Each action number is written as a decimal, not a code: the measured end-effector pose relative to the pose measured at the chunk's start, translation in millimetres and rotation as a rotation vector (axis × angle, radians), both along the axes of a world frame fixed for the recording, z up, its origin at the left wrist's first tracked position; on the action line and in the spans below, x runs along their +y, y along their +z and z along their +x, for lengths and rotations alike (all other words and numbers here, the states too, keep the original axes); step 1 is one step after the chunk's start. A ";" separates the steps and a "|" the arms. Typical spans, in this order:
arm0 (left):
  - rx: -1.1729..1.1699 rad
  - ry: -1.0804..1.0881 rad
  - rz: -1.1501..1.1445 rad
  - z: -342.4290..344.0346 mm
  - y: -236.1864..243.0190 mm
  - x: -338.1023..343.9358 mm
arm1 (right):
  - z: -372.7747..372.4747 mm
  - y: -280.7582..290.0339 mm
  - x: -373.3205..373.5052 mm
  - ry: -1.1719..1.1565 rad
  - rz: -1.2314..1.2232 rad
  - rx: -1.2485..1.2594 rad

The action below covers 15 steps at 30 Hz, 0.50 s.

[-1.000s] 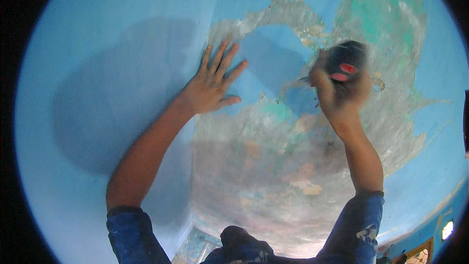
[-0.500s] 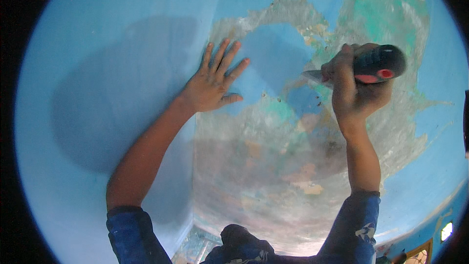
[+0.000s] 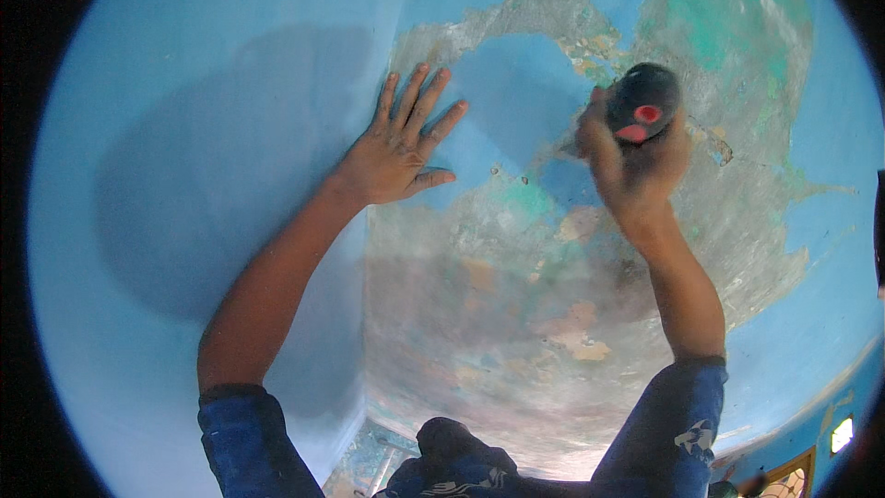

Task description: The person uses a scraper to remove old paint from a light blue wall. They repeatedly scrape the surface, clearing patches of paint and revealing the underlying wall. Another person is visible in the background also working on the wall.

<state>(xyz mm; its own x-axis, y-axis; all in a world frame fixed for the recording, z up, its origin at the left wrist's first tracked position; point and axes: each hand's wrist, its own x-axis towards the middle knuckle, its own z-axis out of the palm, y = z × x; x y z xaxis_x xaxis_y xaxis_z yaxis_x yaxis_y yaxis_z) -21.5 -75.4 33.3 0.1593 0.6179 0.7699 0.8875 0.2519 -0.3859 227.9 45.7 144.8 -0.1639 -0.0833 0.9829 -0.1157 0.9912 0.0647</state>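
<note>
My left hand (image 3: pixel 392 157) lies flat on the wall near the inner corner, its fingers spread, beside a remaining patch of blue paint (image 3: pixel 512 88). My right hand (image 3: pixel 636 161) is wrapped round the black and red handle of a scraper (image 3: pixel 648 92), to the right of that patch. The handle's butt end points toward me. Fingers and blur hide the scraper's blade, so whether it touches the wall cannot be told. Around both hands the wall (image 3: pixel 442 304) shows bare grey plaster with green and tan traces and ragged paint edges.
A blue-painted side wall (image 3: pixel 166 129) meets the scraped wall at a corner on the left and carries a broad shadow. Intact blue paint (image 3: pixel 784 304) borders the bare plaster on the right. A wooden-framed opening (image 3: pixel 795 480) shows at the lower right.
My right hand has moved left with the scraper, and the handle has turned so its butt faces me more. The blade that showed earlier is now hidden. My left hand has barely moved.
</note>
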 end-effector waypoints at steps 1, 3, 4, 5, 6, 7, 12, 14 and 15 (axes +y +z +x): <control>-0.009 0.010 -0.010 2.5 0.3 -1.1 | 3.1 -0.8 3.0 0.057 0.004 0.007; -0.016 0.009 -0.008 0.5 -1.1 0.6 | 9.1 8.3 -9.2 0.166 0.018 0.008; -0.007 0.004 0.000 -3.1 -2.8 1.2 | 8.3 9.8 -12.9 0.183 -0.078 -0.013; 0.005 0.001 0.007 -4.5 -3.5 0.9 | 8.2 11.3 -15.7 0.202 -0.182 -0.031; 0.002 0.005 -0.002 -3.6 -3.3 1.3 | 3.2 7.2 -4.8 0.054 -0.042 -0.070; -0.001 0.010 -0.010 -1.8 -3.0 1.9 | 4.5 6.5 -3.3 0.093 -0.028 -0.070; 0.005 0.004 -0.008 0.4 0.9 2.9 | 2.4 10.6 7.2 0.202 -0.037 0.012; -0.005 0.013 -0.021 0.9 3.2 3.1 | 0.8 10.2 4.6 0.160 -0.049 -0.048; -0.001 0.011 -0.015 -1.2 2.1 1.4 | 2.8 13.9 -2.0 0.200 -0.088 -0.033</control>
<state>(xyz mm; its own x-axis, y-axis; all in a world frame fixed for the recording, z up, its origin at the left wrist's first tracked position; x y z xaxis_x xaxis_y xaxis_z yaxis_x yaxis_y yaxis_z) -22.6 -74.1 35.4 0.1515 0.6311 0.7607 0.8853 0.2556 -0.3884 230.7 43.6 158.6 -0.1853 -0.0314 0.9822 -0.3110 0.9500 -0.0283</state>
